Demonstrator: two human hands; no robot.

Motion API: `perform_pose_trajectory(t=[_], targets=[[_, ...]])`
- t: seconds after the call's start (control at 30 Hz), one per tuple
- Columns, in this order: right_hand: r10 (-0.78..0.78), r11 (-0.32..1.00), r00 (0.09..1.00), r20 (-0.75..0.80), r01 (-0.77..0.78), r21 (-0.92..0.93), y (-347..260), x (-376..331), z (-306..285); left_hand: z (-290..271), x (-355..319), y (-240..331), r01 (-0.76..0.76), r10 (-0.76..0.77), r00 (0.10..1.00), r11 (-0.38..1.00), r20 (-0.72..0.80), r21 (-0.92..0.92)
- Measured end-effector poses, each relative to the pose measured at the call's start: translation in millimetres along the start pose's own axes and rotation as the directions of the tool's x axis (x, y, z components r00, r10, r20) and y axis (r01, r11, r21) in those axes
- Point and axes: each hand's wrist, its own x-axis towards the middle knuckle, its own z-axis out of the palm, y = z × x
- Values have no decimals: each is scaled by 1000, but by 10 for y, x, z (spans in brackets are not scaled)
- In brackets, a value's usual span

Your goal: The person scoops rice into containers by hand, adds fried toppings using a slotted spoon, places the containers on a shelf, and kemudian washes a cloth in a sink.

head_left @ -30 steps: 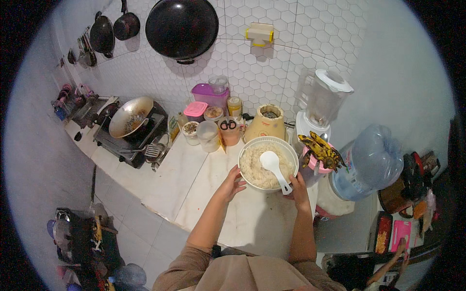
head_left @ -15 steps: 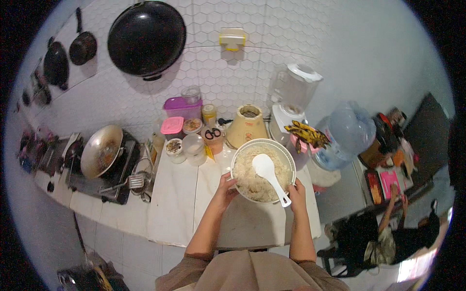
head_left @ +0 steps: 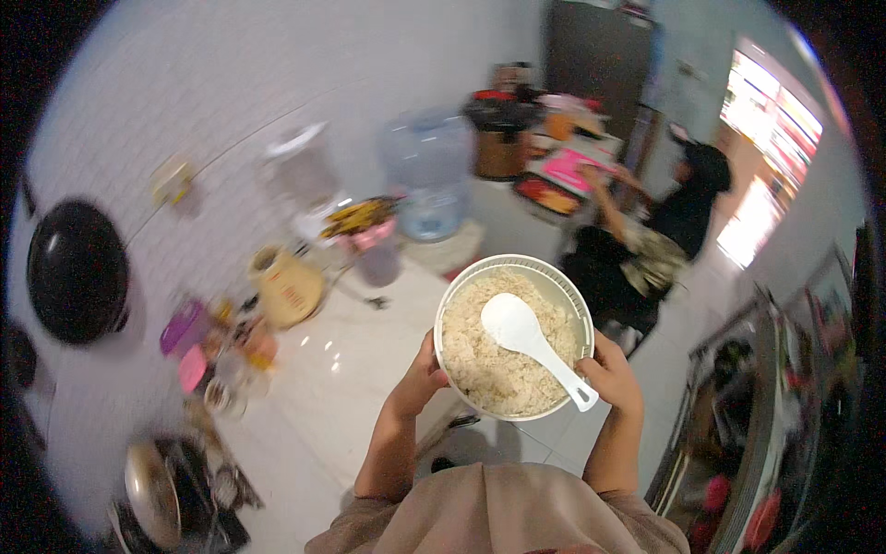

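I hold a round white bowl [head_left: 451, 314] full of cooked rice in front of me, off the counter. My left hand [head_left: 422, 374] grips its left rim. My right hand [head_left: 611, 374] grips its right rim. A white plastic rice spoon [head_left: 528, 340] lies on the rice with its handle pointing toward my right hand.
The white tiled counter [head_left: 351, 360] lies to my left with a yellow jar [head_left: 286, 288], a blender [head_left: 300, 175], a large water bottle [head_left: 430, 166], small containers and a stove with a pan [head_left: 152, 489]. A black wok [head_left: 76, 272] hangs on the wall. Another person [head_left: 646, 231] crouches on the floor ahead.
The view has swung to the right, away from the counter. The bowl has left the counter and stays in both hands. The person on the floor now sits ahead of me.
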Motion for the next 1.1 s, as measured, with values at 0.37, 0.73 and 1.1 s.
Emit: perform_pose_trajectory(t=[0.37, 0.73, 1.1], targets=[[-50, 946, 851, -523, 209, 249, 253, -221, 1470, -1127, 740, -392, 82, -113, 921, 992, 373, 98], [-235, 935, 653, -720, 355, 18, -327, -64, 2174, -1225, 1658, -571, 199, -141, 617, 980, 775, 20], [-480, 804, 192, -856, -295, -516, -1202, 373, 1822, 38, 2564, 393, 34, 503, 133, 859, 854, -511]])
